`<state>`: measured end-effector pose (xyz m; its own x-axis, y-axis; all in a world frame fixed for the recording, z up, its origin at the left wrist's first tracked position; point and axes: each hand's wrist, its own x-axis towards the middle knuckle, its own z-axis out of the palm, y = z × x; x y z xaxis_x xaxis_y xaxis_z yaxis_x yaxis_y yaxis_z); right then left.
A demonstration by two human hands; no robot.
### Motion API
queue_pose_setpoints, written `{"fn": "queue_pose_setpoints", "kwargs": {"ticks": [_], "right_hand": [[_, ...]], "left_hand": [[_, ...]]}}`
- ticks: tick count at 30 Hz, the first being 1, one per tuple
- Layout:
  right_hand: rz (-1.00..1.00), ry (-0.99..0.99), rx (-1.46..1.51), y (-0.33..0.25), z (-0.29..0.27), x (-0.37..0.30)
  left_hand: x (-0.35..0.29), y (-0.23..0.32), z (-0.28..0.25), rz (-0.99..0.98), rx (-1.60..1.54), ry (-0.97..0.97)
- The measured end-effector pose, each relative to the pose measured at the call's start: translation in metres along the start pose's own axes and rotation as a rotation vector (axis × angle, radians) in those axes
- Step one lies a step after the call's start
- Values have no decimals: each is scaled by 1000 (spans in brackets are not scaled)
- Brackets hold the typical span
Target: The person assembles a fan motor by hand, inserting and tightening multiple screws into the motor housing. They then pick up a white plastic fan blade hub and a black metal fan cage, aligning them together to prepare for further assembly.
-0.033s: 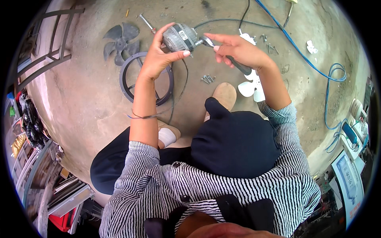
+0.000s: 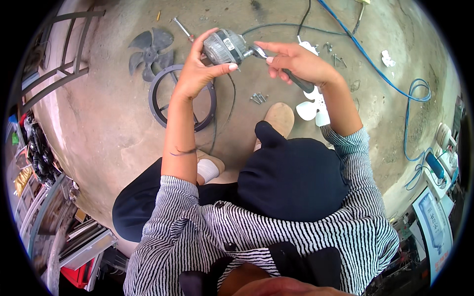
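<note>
My left hand (image 2: 191,71) grips a small grey electric motor (image 2: 223,47) with a dark band and a label, thumb in front and fingers behind. The motor is held up above the floor. In my right hand (image 2: 303,65) is a ratchet wrench (image 2: 300,82) with a dark handle; its metal head meets the right end of the motor. Right thumb and forefinger are at the wrench head. A thin dark cable (image 2: 234,93) trails below the motor, and loose wire ends (image 2: 182,151) lie across my left forearm.
Around me on the concrete lie a dark fan blade (image 2: 151,52), a round black frame (image 2: 155,106), a white fan blade (image 2: 308,109), several screws (image 2: 258,98) and a metal tool (image 2: 182,28). A blue cable (image 2: 377,70) runs along the right. Metal racks (image 2: 64,74) stand at left.
The cable below the motor has swung a little, and its wire ends have shifted on my left forearm. Both hands stay almost where they were.
</note>
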<state>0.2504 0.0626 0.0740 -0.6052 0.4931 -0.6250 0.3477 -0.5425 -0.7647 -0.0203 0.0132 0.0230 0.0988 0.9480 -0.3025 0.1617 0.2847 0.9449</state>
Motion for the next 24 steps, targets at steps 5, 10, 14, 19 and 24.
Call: {"fn": "queue_pose_setpoints", "kwargs": {"ticks": [5,10,14,19,24], "right_hand": [[-226,168,-186,2,21,-2],[-737,547,-385,39,51,23],[-607,474,-253,39,52,23],[-215,121,14,15,21,3],[-136,160,-69,4,24,-2]], "left_hand": [[-7,12,12,-237,-371,106],[-3,-5,5,-409,-748,-202],[-7,-6,9,-413,-755,-227],[-6,12,7,-316,-366,51],[-7,21,10,-216,-278,61]]}}
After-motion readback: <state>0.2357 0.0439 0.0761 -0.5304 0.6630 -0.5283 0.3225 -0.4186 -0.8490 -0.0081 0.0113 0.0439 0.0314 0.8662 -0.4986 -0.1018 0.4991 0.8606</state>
